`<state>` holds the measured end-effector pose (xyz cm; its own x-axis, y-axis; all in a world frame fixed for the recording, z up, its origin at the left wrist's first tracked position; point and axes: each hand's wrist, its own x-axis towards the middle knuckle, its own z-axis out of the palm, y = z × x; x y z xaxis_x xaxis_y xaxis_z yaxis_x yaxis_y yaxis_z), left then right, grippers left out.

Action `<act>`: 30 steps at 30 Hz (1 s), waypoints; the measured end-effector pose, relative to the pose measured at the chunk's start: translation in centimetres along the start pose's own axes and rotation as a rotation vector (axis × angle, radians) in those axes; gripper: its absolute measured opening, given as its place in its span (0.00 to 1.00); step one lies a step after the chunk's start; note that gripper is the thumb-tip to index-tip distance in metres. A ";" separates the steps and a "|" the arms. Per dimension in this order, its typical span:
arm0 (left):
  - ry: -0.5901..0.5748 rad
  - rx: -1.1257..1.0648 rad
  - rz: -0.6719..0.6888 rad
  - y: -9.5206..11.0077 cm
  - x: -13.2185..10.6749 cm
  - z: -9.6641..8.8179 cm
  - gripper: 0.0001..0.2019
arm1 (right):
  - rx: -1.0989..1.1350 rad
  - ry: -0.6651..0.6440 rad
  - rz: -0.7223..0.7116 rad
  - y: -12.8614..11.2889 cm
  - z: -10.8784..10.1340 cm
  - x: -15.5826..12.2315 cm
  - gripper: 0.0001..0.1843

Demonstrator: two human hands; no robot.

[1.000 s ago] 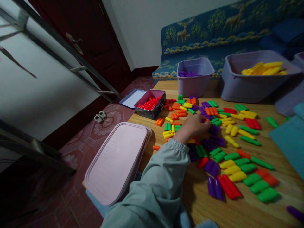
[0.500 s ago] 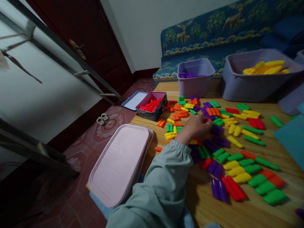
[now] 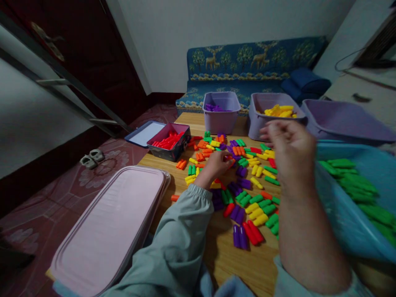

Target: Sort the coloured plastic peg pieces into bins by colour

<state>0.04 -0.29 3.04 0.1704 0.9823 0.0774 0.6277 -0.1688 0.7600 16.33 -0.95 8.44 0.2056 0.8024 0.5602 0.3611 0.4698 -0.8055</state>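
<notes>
Many small plastic pieces (image 3: 247, 181) in green, yellow, orange, red and purple lie scattered on a wooden table (image 3: 222, 255). My left hand (image 3: 216, 163), in a pale grey-green sleeve, rests among them with fingers curled around a piece I cannot make out. Blurred by motion, my right hand (image 3: 287, 148) hangs above the pile, near a blue bin (image 3: 337, 206) holding green pieces (image 3: 349, 181). Its fingers are loosely bent and apart, and nothing shows in them.
At the table's far edge stand a purple bin (image 3: 221, 117) with purple pieces, one (image 3: 256, 123) with yellow pieces, and a third (image 3: 340, 123). A tin (image 3: 163, 150) of red pieces and its lid (image 3: 144, 134) sit far left. A pink lidded box (image 3: 108, 222) lies near left.
The view has swung right and pulled back. My right hand and the blue bin of green pieces have come into view. My left hand stays among the pieces at the same spot.
</notes>
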 end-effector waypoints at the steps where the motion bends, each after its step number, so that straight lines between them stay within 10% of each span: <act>1: -0.003 0.004 0.007 -0.1 0.0 0.0 0.19 | -0.070 -0.048 0.025 0.9 0.3 -0.2 0.13; 12: 0.023 0.141 0.033 -0.4 0.2 -0.1 0.17 | -0.810 -0.605 0.088 6.0 3.5 -3.6 0.38; 22: 0.056 0.106 -0.007 -0.4 0.2 -0.2 0.18 | -0.788 -0.432 -0.018 5.7 3.6 -3.1 0.11; 30: 0.018 0.090 -0.009 -0.4 0.3 -0.2 0.18 | -0.853 -0.502 -0.036 6.0 3.7 -3.9 0.31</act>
<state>-0.32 0.11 2.91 0.1511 0.9851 0.0825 0.6948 -0.1652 0.6999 14.28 0.13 0.72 -0.1560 0.9484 0.2760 0.9344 0.2323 -0.2701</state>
